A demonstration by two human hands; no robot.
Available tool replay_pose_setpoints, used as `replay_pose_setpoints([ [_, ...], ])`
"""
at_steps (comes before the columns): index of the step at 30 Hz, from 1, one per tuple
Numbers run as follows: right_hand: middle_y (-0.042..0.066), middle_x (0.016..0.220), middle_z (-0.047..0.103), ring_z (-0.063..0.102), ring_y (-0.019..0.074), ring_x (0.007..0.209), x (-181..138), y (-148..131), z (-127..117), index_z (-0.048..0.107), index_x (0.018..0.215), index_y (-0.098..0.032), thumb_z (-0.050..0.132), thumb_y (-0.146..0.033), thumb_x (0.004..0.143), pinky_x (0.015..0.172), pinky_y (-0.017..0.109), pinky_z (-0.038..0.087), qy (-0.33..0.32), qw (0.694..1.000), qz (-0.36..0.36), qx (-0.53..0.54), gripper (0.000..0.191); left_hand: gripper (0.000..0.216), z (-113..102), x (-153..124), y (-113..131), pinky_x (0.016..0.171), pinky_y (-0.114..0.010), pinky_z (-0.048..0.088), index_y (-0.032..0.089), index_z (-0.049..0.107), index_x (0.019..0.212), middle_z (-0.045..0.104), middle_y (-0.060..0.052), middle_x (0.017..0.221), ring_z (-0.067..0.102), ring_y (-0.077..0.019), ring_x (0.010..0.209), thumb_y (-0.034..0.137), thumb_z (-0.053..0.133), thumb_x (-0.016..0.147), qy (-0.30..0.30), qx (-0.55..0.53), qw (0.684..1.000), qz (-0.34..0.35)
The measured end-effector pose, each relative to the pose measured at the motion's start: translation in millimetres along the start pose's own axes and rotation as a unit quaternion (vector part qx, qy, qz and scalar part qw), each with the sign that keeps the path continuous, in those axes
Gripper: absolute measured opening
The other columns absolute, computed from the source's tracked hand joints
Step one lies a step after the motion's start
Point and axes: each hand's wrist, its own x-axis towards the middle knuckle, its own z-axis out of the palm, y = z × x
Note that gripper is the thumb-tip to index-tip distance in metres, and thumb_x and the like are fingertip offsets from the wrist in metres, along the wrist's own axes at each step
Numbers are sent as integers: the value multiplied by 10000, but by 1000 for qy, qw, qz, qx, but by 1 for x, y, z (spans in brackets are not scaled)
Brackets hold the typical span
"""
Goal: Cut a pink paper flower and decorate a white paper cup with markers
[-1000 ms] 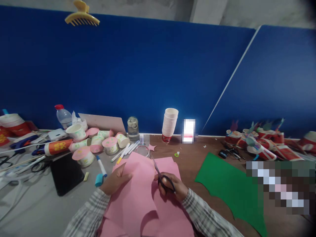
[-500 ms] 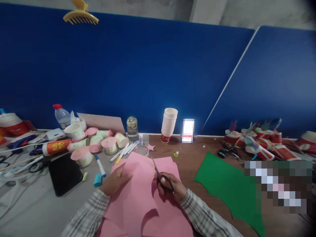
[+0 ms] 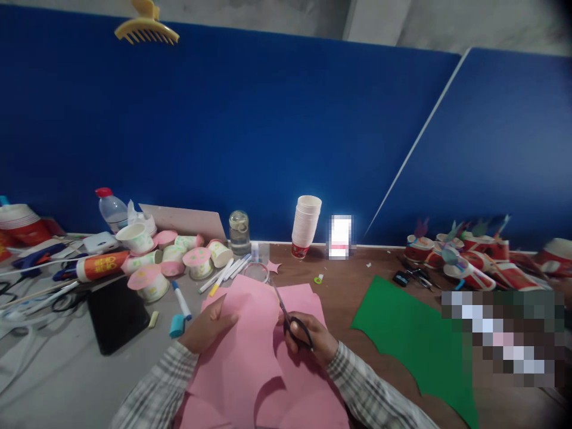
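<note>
My left hand (image 3: 210, 328) grips the left edge of a sheet of pink paper (image 3: 254, 339), thumb on top. Curved cuts run along the right and lower sides of this sheet. In my right hand (image 3: 310, 336) is a pair of scissors (image 3: 300, 332) with black handles, fingers through the loops. Its blades point up and to the left, at the right edge of the raised sheet. More pink paper (image 3: 315, 393) lies beneath both hands.
Green paper (image 3: 415, 339) with a scalloped edge lies to the right. Stacked paper cups (image 3: 306, 226) stand at the back beside a glass jar (image 3: 240, 233). Pink-lidded cups (image 3: 149, 283), markers (image 3: 226, 274) and a black tablet-like slab (image 3: 118, 316) sit left. Red cups (image 3: 476, 268) crowd the right.
The scissor handles have drawn slightly closer together and shifted a little left. My left hand and the pink sheet have hardly moved.
</note>
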Motion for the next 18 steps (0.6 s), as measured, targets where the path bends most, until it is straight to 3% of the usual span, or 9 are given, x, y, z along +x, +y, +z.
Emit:
replay_pose_setpoints([
  [4,-34,421,558,429,85,356,1,1,0,642,841,-145,679,-513,619,388,180,291,-1,1000,2,-10,432,502,-1,0,2,877,-469,425,223,503,1129,641,-80,1091,523,-318,1031,265,639,647,-5,15,1000,15],
  [12,-35,440,554,445,90,360,-1,1,1,630,868,-148,669,-502,635,375,177,318,-3,1000,7,-22,425,500,-4,-1,2,780,-457,481,212,484,1147,642,-102,1076,554,-324,976,240,622,667,-33,-14,999,-9],
  [18,-43,425,540,432,90,330,-1,0,3,635,863,-156,680,-480,635,342,178,329,-7,1000,4,-9,399,480,-8,-1,-1,818,-444,461,226,497,1128,670,-73,1015,549,-311,986,238,624,665,-24,2,1000,-5],
])
